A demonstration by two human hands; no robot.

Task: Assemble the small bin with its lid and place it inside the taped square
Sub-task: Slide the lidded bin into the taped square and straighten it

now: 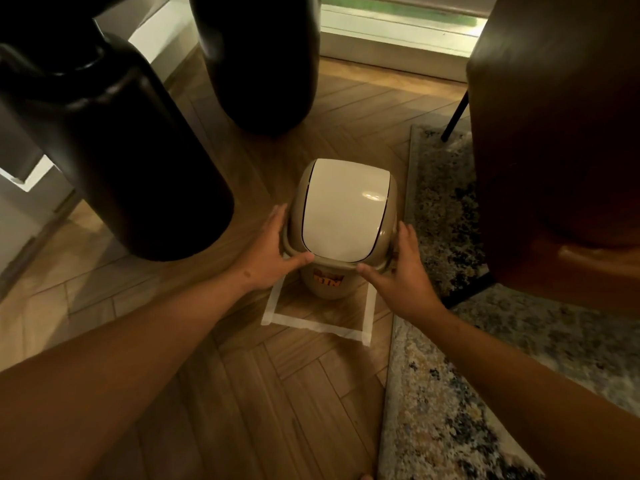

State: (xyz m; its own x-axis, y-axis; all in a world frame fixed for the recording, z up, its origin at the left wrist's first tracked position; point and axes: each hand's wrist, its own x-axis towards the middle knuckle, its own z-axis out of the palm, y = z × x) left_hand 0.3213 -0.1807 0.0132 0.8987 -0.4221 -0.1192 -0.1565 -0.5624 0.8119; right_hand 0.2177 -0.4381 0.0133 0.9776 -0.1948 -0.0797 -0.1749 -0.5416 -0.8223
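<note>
Head view, near to far. Two bare forearms reach forward over the herringbone wood-plank floor (242, 393), with the speckled grey-and-cream rug (450, 393) along its right side. Ahead of them lies the square of white masking tape (311, 325); its near edge and both side strips are visible, the far edge hidden behind the bin. The small beige plastic bin (323, 284), bearing an orange label, stands within the square toward its far side, and its beige collar with a white swing lid (341, 213) is already seated on top. The left hand (273, 252) and right hand (403, 271) cup the collar from either side, thumbs on its near rim, holding the bin lightly rather than clenched. Whether the base rests on the floor cannot be told. Beyond stand two tall black rounded vessels (138, 150) and, at right, a brown chair (554, 133). Risks: uneven release could tilt the bin or nudge it across the hidden far tape; pressing one-sidedly could unseat the collar.
</note>
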